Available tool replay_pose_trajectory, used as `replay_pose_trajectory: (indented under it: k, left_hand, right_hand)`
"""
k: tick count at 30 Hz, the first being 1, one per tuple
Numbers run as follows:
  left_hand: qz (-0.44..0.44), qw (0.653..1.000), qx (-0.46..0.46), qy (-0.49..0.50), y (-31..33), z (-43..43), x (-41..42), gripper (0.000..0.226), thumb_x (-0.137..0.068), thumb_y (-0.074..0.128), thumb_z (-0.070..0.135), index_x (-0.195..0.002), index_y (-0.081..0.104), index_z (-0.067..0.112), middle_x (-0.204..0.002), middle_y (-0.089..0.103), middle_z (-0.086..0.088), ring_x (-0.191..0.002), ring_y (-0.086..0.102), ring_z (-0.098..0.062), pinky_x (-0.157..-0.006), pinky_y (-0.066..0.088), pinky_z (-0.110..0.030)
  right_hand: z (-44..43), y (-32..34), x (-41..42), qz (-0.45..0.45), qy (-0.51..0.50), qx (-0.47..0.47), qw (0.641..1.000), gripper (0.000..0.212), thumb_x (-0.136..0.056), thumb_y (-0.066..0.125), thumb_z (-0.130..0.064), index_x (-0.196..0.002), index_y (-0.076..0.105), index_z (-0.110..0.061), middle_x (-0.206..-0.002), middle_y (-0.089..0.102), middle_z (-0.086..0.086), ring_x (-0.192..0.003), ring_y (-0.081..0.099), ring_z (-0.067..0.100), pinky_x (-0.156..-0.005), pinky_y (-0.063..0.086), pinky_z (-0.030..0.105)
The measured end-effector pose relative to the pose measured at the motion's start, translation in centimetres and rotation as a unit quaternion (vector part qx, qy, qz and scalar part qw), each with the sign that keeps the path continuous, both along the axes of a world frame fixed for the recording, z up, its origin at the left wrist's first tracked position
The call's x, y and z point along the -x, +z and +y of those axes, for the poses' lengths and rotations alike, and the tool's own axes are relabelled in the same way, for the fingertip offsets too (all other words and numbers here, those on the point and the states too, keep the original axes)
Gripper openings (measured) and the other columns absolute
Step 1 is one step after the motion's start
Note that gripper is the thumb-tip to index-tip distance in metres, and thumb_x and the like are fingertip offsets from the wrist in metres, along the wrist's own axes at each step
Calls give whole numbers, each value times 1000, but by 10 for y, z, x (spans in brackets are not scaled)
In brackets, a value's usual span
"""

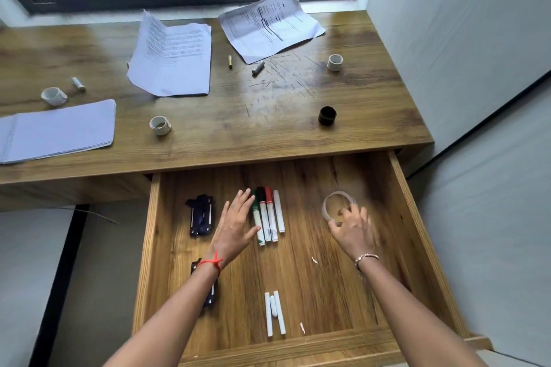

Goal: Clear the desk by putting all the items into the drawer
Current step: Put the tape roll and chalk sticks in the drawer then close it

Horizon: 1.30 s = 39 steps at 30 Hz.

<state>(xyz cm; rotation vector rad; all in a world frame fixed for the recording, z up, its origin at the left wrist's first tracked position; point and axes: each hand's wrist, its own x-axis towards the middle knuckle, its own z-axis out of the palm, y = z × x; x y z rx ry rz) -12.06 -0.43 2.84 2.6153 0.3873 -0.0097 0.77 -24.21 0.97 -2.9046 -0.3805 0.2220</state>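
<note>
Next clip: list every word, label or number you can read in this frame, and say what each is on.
No text here can be read.
Left printed sheet: lines of print, too small to read.
Right printed sheet: print with dark bars, too blurred to read.
Markers: labels with a barcode, too small to read.

Five tape rolls (53, 96) (160, 125) (334, 62) (327, 115) (325, 208), four markers (258, 222) (264, 217) (271, 217) (279, 213), three chalk sticks (269, 316) (273, 310) (279, 314), three paper bundles (56, 131) (173, 59) (271, 27).

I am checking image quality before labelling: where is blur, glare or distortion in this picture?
Head view: the right hand and clear tape ring are motion-blurred; daylight leaves pale glare on the desk; the wide lens stretches the frame's corners; the markers are sharp.
</note>
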Motion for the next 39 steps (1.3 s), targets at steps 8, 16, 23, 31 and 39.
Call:
replay_pose_trajectory:
  k: [8, 16, 23, 31, 39]
  left_hand:
    - [-39, 999, -10, 1, 18, 16, -31, 69, -86, 61, 22, -144, 24, 15, -156, 15, -2, -141, -3, -8, -115, -3, -31]
    - [-26, 999, -23, 0, 40, 44, -85, 63, -92, 52, 25, -146, 21, 13, -157, 10, -2, -146, 3, -17, -118, 2, -39]
    - [18, 999, -48, -3, 52, 60, -138, 64, -94, 48, 32, -147, 17, 16, -158, 2, 0, -146, -3, -18, -118, 2, -43]
    - [71, 995, -72, -17, 44, 81, -197, 71, -90, 47, 45, -148, 14, 20, -158, -5, 5, -145, -9, -16, -115, -3, -54]
    - [62, 989, -137, 15, 21, 82, -206, 93, -65, -1, 73, -148, 1, 30, -157, -10, 8, -145, -10, -14, -110, -10, -59]
  right_hand:
    - [35, 54, -47, -120, 15, -147, 982, 21, -80, 60, -12, -97, 64, -1, -97, 61, 15, -89, 55, 30, -73, 51, 40]
    - [78, 88, -117, -93, 26, -200, 975, 40, -85, 51, -4, -125, 46, 1, -124, 48, 20, -115, 48, 33, -88, 51, 42]
    - [105, 89, -172, 11, 57, -143, 988, 60, -88, 55, -14, -142, 29, -17, -142, 31, 16, -126, 38, 36, -101, 40, 44]
    - [128, 88, -230, 39, 69, -163, 983, 14, -78, 58, -14, -87, 61, -3, -92, 62, 16, -97, 56, 35, -84, 43, 34]
    - [151, 103, -303, -56, -28, -117, 991, 32, -89, 48, -26, -113, 58, -8, -117, 60, 23, -109, 56, 39, -88, 44, 40]
